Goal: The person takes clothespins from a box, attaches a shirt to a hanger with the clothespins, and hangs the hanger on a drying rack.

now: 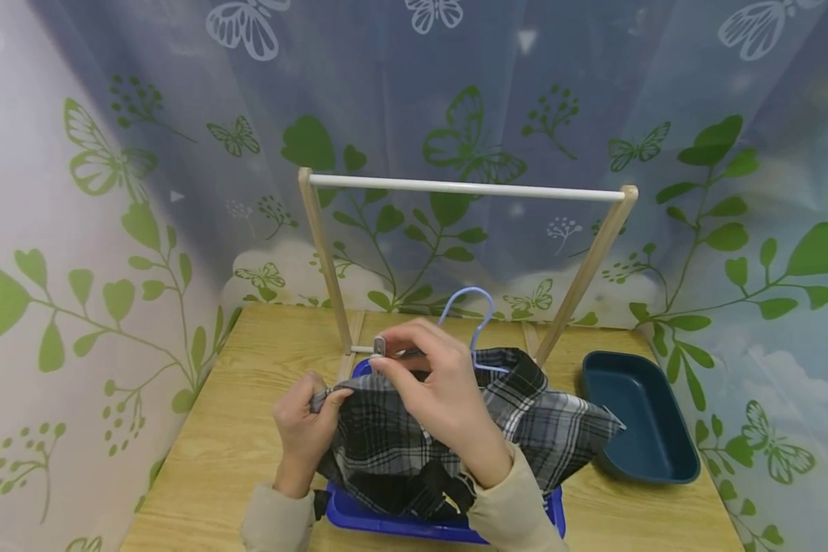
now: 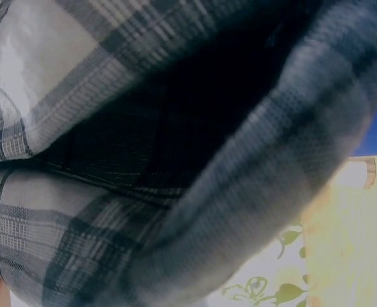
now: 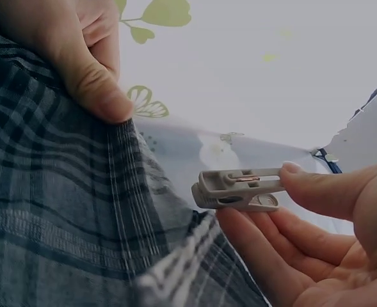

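A grey plaid shirt [image 1: 379,437] hangs on a light-blue hanger [image 1: 472,291], whose hook rises from the collar. My left hand [image 1: 307,425] pinches the shirt's edge on the left between thumb and fingers. In my right hand [image 1: 448,387] is a grey clothes peg [image 3: 239,187], pinched by its handle end, with its nose toward the cloth. The peg stands just beside the edge that the left hand holds. Folds of the shirt [image 2: 239,166] fill the left wrist view, around a dark opening.
Beneath the shirt is a blue basket [image 1: 393,524] on the wooden table [image 1: 207,437]. Behind it stands a wooden rack with a white rod [image 1: 465,186]. A dark teal tub [image 1: 683,460] sits at the right. Patterned curtains [image 1: 386,100] surround the table.
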Demonstrator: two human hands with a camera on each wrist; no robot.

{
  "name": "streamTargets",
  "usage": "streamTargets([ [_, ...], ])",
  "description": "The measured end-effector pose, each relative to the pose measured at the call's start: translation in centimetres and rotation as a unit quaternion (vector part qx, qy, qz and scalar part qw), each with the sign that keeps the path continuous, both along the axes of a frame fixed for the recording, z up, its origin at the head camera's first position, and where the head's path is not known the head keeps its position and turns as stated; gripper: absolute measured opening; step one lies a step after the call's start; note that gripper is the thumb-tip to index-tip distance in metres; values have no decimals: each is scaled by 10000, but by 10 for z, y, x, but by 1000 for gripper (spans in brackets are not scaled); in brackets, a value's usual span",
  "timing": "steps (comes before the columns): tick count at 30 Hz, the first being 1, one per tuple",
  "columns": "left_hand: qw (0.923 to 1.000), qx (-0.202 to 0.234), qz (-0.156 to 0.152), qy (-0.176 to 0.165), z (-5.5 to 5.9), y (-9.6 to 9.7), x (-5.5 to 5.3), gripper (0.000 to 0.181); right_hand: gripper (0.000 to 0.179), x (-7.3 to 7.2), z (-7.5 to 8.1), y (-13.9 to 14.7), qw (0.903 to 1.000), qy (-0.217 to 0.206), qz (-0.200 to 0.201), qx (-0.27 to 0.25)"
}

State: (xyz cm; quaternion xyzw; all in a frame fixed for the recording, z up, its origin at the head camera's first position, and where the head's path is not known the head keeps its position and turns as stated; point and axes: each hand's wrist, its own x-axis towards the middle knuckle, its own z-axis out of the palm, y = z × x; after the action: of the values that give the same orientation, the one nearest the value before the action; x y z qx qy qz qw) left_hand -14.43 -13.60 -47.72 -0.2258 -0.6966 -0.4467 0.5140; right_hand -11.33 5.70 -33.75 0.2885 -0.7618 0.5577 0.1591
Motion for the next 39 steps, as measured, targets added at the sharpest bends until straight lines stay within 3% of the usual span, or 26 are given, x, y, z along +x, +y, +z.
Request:
streamTargets([
  [14, 10000, 5, 50, -44, -2, 0, -2, 58, 19, -6, -4, -8, 9987, 302, -327, 263],
  [39, 10000, -67, 46, -45, 2, 0, 0, 58, 18, -6, -4, -13, 9929, 201, -771, 884],
])
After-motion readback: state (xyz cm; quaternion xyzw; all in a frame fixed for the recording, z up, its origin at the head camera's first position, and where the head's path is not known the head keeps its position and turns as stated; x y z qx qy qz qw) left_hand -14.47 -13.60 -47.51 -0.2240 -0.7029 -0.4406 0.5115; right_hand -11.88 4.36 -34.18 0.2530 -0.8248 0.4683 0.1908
